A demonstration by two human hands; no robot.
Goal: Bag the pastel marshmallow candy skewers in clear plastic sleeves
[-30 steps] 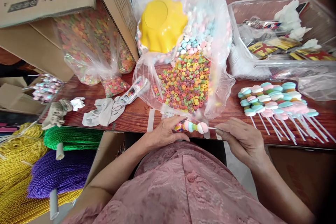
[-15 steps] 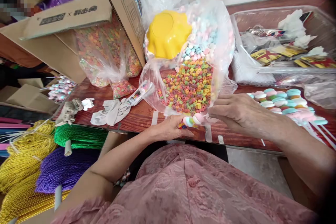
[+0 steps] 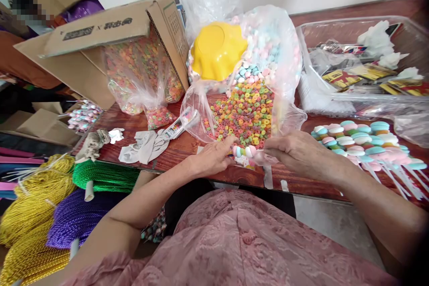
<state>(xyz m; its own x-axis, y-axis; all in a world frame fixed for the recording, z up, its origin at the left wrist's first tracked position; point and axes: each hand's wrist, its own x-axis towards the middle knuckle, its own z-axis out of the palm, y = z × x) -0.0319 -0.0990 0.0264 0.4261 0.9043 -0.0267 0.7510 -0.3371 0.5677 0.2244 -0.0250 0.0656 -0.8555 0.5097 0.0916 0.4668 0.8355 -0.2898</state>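
The little candy row [image 3: 246,151], marshmallows with gummy bits between, sat crosswise at the table's [image 3: 181,154] near edge, between both hands. The left hand [image 3: 212,157] pinched its left end between thumb and fingers. The right hand [image 3: 295,152] had its fingers bunched together by the other end; I couldn't tell what, if anything, was in them, since the stick was hidden.

My two cents: a light grip seemed wise, because marshmallow looked easy to squash, and keeping the row straight and level would've saved the soft bits from tearing. Loose plastic near the right fingers looked like it could snag too.

Just beyond lay the gummy rings [image 3: 248,114] on a clear bag [image 3: 290,118], then loose marshmallows [image 3: 246,73] and an upside-down yellow bowl [image 3: 217,51]. Off right were stacked candy sticks [image 3: 362,140], with a clear tray [image 3: 362,97] behind.
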